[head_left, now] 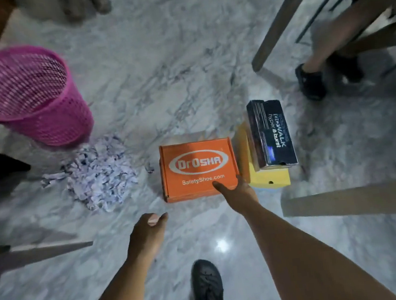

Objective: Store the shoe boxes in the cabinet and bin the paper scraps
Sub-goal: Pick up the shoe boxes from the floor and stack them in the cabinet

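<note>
An orange shoe box point(194, 167) with white lettering lies flat on the marble floor. To its right a dark blue shoe box point(272, 132) rests on a yellow box point(271, 178). A heap of torn paper scraps point(99, 175) lies left of the orange box, below a pink mesh bin point(28, 99). My right hand point(238, 192) reaches over the orange box's near right corner, fingers apart, thumb on the lid. My left hand point(149, 230) hovers short of the box's near left corner, fingers loosely curled, holding nothing.
Another person's legs and dark shoes point(312, 81) are at the upper right beside table and chair legs point(283, 18). A wooden beam point(356, 201) crosses at the right. Dark furniture edges stand at the left. My own shoe point(208, 288) is at the bottom.
</note>
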Demonstrator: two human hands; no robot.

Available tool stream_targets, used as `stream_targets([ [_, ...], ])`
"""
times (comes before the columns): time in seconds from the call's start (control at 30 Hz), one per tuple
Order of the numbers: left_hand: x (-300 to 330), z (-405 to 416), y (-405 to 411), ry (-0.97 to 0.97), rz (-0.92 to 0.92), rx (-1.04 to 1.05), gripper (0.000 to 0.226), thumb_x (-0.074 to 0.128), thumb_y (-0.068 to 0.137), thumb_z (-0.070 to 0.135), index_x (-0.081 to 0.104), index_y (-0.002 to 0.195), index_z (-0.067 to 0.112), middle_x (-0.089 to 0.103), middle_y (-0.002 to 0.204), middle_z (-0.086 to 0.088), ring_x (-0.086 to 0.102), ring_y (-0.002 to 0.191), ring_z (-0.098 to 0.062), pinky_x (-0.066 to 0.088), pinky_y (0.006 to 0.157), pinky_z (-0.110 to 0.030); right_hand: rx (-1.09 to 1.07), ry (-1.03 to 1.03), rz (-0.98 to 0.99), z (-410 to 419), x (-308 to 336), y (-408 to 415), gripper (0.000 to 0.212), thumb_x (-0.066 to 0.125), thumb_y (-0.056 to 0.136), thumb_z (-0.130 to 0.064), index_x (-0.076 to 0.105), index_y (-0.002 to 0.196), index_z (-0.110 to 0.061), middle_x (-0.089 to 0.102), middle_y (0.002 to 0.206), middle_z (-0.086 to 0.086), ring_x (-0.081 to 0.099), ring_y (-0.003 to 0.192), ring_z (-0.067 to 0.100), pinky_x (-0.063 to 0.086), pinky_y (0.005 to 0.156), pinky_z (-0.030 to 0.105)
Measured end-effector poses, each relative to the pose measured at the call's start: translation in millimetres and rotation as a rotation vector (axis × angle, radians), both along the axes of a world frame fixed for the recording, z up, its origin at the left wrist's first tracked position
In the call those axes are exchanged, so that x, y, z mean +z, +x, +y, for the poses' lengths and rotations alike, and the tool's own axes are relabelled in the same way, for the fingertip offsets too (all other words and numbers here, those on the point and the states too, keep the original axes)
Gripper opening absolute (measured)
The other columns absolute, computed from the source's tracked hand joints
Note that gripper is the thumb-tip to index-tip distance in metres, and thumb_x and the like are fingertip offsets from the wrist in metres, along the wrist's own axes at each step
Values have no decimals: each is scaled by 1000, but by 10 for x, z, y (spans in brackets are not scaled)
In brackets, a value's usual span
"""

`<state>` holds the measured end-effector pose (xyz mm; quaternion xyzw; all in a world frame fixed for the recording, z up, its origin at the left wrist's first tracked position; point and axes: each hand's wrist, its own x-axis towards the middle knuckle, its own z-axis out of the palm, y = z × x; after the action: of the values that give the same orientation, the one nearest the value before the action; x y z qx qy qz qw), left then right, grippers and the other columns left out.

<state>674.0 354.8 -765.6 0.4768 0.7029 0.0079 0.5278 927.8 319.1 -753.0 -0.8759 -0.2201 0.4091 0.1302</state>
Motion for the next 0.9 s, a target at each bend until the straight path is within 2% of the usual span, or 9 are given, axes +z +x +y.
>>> stream_targets([
  [0.1, -582, 345, 466, 1, 4, -38, 21, 62, 94, 46, 57, 88, 26, 69, 104, -6, 67, 102, -35, 54, 88, -41, -5, -22, -10, 257, -647, 405, 88, 64, 85, -69, 40, 153, -17, 57, 146, 9, 56, 130, 37, 50, 104, 45],
  [0.27, -1591, 837, 976, 13, 13, -12, 55, 70, 90, 41, 54, 137, 17, 66, 131, -8, 66, 112, -33, 54, 89, -38, -4, -60, -38, 559, -1665, 920, 82, 52, 75, -76, 53, 138, -24, 70, 122, 7, 68, 106, 35, 57, 92, 49],
  [0.4, -2152, 1065, 1167, 54, 16, 68, 53, 71, 90, 33, 50, 138, 21, 63, 132, -7, 64, 116, -31, 48, 79, -31, -34, -126, -39, 585, -2120, 1031, 101, 55, 72, -79, 31, 152, -24, 57, 140, 10, 57, 126, 41, 49, 104, 55],
  [0.47, -2338, 1091, 1230, 67, 9, 103, 65, 69, 92, 30, 39, 148, 21, 58, 140, -7, 59, 124, -33, 47, 85, -33, -8, -196, -94, 582, -2239, 1028, 102, 58, 79, -77, 20, 156, -21, 43, 152, 13, 42, 140, 42, 38, 112, 54],
  [0.53, -2379, 1055, 1233, 67, 49, 173, 78, 67, 95, 34, 25, 157, 16, 49, 150, -12, 51, 134, -36, 46, 98, -40, -17, -277, -121, 569, -2304, 1034, 101, 63, 83, -70, 17, 156, -19, 36, 155, 15, 33, 145, 40, 35, 113, 51],
  [0.6, -2339, 967, 1164, 115, 156, 204, 67, 61, 93, 42, 39, 149, 13, 55, 143, -17, 54, 129, -42, 47, 103, -46, -31, -326, -76, 515, -2320, 979, 98, 66, 82, -68, 19, 155, -21, 37, 153, 14, 35, 143, 40, 38, 112, 52],
  [0.7, -2181, 711, 1013, 201, 218, 240, 40, 51, 87, 37, 60, 118, 13, 68, 115, -18, 63, 106, -47, 53, 92, -53, -6, -363, -35, 310, -2252, 856, 98, 67, 77, -73, 24, 153, -29, 42, 150, 11, 43, 138, 40, 43, 107, 55],
  [0.8, -1902, 432, 851, 198, 217, 283, 39, 52, 89, 28, 56, 126, 14, 67, 121, -15, 62, 111, -44, 52, 94, -49, -72, -317, -16, 130, -1962, 710, 90, 72, 84, -59, 24, 153, -26, 43, 148, 11, 45, 135, 39, 44, 106, 56],
  [0.9, -1581, 161, 620, 174, 177, 333, 35, 55, 92, 21, 48, 126, 19, 67, 111, -8, 64, 103, -39, 47, 79, -38, -191, -168, 49, -41, -1574, 518, 82, 70, 78, -45, 28, 146, -27, 52, 141, 7, 56, 125, 39, 51, 102, 60],
])
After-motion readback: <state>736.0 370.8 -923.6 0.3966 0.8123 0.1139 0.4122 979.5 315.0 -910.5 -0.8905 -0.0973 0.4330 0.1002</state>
